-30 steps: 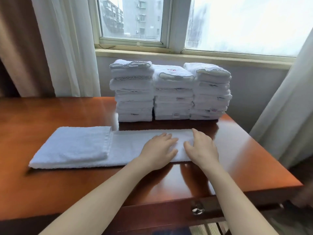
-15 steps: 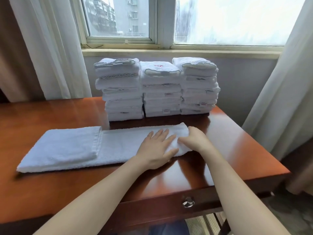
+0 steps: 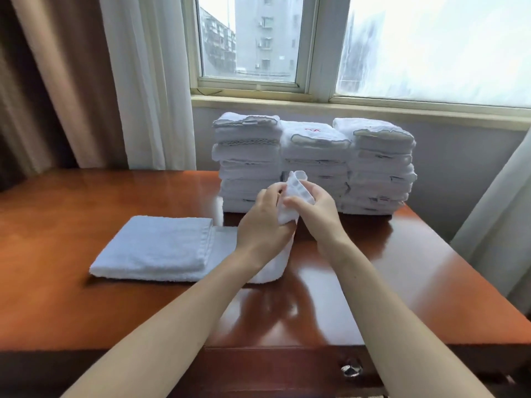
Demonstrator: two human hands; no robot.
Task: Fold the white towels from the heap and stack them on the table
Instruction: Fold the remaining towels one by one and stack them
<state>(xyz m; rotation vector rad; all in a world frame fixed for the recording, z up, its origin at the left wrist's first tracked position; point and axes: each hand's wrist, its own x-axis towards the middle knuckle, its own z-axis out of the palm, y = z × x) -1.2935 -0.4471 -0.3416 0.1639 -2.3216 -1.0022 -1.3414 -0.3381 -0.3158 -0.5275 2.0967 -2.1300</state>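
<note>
Towel (image 3: 161, 248): white terry, stretched along the near-middle of the table (image 3: 86, 297). Its left end lies folded over into a flat double layer. Its right end is lifted off the wood and bunched in the air in front of the stacks (image 3: 316, 156).
Left hand (image 3: 263, 225): raised above the table, fingers curled round the lifted end of the towel and gripping it from the left. Its forearm crosses over the stretch of cloth that rests on the wood.
Right hand (image 3: 316, 209): thumb and fingers pinch the same lifted end from the right, just beside the left hand. A small flap of cloth stands up above the right hand.
Stacks: three piles of folded white towels stand side by side, touching, at the far edge of the table beneath the window (image 3: 250, 38). The middle pile bears a small red mark on top, and several towels show grey scalloped edging.
Table: polished reddish-brown wood that mirrors the arms and the daylight. A metal drawer knob (image 3: 351, 369) sits on its front face.
Window: grey apartment blocks fill the left pane, and the right pane is misted over.
Curtains: a white sheer curtain (image 3: 149, 81) hangs left of the window with a brown drape (image 3: 43, 81) beside it. Another pale curtain (image 3: 502, 211) falls at the right edge.
</note>
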